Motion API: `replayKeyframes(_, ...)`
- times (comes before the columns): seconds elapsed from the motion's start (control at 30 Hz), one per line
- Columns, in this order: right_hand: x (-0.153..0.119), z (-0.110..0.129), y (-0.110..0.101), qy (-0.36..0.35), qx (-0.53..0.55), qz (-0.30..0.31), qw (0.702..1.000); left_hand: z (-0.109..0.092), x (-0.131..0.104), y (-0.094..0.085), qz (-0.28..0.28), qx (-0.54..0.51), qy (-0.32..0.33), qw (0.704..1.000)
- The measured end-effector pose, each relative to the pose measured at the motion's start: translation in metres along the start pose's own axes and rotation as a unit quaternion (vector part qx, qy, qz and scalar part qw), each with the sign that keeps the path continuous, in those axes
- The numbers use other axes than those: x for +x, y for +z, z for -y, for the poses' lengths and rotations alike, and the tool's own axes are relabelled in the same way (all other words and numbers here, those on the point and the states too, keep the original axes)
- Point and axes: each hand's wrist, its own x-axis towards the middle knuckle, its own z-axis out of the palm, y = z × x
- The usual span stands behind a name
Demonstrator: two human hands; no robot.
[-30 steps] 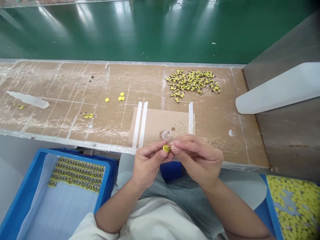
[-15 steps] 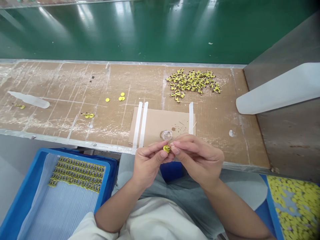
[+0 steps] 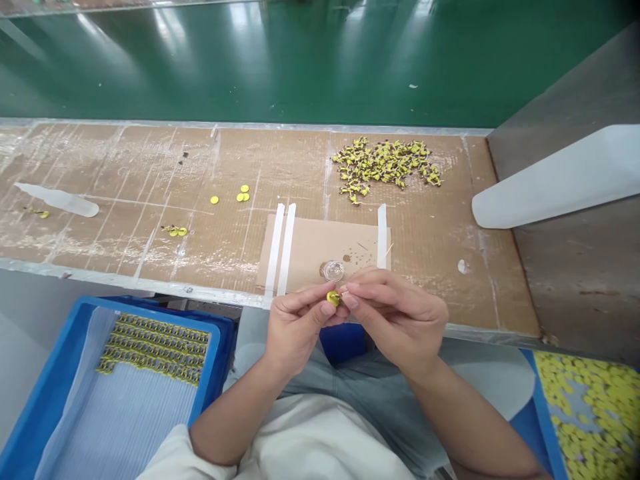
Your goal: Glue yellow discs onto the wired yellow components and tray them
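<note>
Between finger and thumb, my left hand (image 3: 299, 328) pinches a small yellow disc (image 3: 333, 298) at the table's front edge. My right hand (image 3: 400, 313) is closed on a small dark and yellow piece that meets the disc; its exact shape is too small to tell. Just beyond the fingertips, a small clear glass cup (image 3: 333, 271) stands on a cardboard sheet (image 3: 325, 240) held by white tape strips. Brown spots mark the sheet to the right of the cup. Farther back lies a pile of small yellow and dark figures (image 3: 385, 162).
Loose yellow discs (image 3: 215, 200) and a white plastic strip (image 3: 60, 199) lie to the left. A blue tray (image 3: 213, 360) with rows of pieces is at lower left, many yellow discs (image 3: 600, 407) at lower right. A white rounded panel (image 3: 555, 177) juts in from the right.
Both hands keep the same pose around the disc. Small specks on the green surface at the back have shifted slightly to the left.
</note>
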Motion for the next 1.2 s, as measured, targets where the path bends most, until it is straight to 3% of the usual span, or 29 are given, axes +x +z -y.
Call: replayKeyframes(1.2, 0.0038, 0.0030, -0.0038, 0.022, 0.002, 0.017, 1.000, 0.0000, 0.0012, 0.0003, -0.004, 0.064, 0.030, 0.997)
